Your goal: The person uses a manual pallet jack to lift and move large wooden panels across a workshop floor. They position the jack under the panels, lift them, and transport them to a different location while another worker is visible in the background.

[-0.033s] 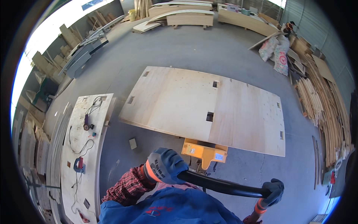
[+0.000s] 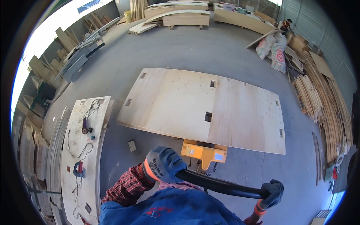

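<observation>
Workshop floor (image 2: 210, 48), grey concrete. Left hand (image 2: 164, 163) and right hand (image 2: 272, 192), both gloved, closed around black handle bar (image 2: 221, 184) of yellow pallet jack (image 2: 203, 152). Plywood panel (image 2: 210, 105) lies directly ahead, long axis crosswise.

Gloved left hand (image 2: 164, 163) and right hand (image 2: 273, 192) on black handle (image 2: 219, 185) of orange pallet jack (image 2: 202, 152) under plywood sheet (image 2: 204, 107).

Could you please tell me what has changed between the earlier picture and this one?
Nothing visibly changed. The left hand and right hand grip the black handle of the yellow pallet jack as before, and the plywood sheet lies on it in the same place.
</observation>
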Available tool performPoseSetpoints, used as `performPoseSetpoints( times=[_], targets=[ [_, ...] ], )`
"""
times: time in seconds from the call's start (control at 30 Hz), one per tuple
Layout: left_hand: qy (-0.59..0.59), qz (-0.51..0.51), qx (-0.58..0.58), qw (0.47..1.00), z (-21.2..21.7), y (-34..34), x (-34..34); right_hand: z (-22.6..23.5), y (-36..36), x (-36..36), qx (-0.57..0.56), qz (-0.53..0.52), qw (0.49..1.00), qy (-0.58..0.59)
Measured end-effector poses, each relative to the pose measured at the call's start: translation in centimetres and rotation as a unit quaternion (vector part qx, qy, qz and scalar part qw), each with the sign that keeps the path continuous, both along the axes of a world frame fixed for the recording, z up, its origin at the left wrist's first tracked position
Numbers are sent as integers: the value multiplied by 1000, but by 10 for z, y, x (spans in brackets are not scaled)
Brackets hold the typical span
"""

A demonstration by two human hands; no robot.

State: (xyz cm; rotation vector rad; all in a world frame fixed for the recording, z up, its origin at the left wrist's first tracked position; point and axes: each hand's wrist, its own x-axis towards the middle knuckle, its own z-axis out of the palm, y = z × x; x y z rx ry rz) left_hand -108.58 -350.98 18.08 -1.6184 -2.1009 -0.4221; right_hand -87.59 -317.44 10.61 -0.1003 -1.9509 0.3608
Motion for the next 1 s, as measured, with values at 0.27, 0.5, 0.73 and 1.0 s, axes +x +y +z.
performPoseSetpoints(
  times=[0.27,0.5,0.73,1.0],
  targets=[
    [78,-124,23,989,-4,8,-62,2,-85,44,-21,-141,989,-32],
    [96,-233,-15,968,3,49,-122,1,-127,48,-25,-196,979,-57],
    [98,-294,3,951,8,113,-157,0,-120,34,-29,-234,969,-71],
    [104,-324,55,939,2,197,-179,-6,-48,23,-108,-214,970,-31]
  ],
)
